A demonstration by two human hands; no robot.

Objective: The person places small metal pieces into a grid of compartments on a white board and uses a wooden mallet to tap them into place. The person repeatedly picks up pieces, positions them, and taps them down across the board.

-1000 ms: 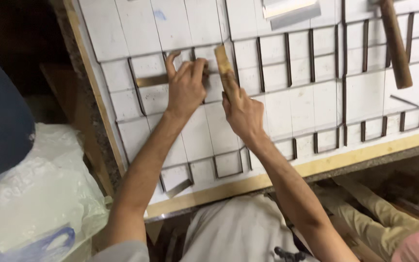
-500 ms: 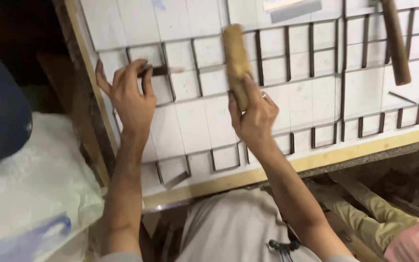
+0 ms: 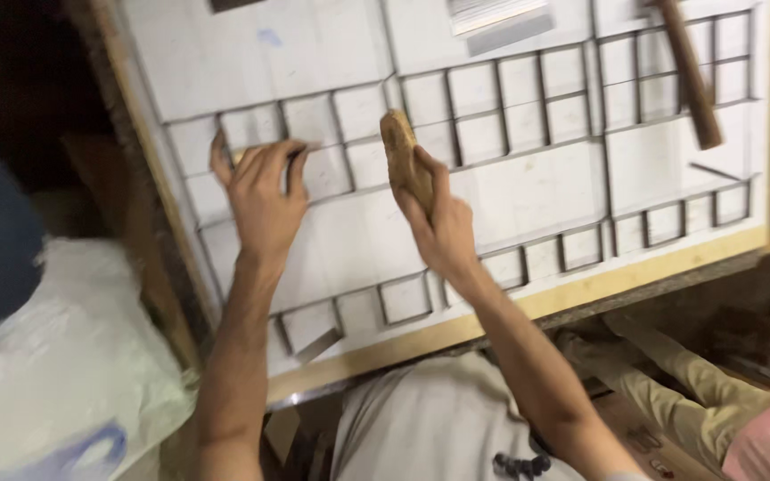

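Head view: the right hand (image 3: 443,232) has its grip closed around a tan wooden mallet handle (image 3: 403,156), raised above the white board with dark metal strips (image 3: 528,191). The left hand (image 3: 265,200) presses a thin metal strip (image 3: 300,150) onto the board, fingers spread rather than clenched. A second wooden handle (image 3: 688,76) lies far right; a pale plastic bag (image 3: 55,374) crowds the board's left wooden edge (image 3: 149,160).

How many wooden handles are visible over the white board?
2. One wooden handle is held in the right hand, near the board's middle. The other handle lies at the upper right of the white board. More may be out of view.
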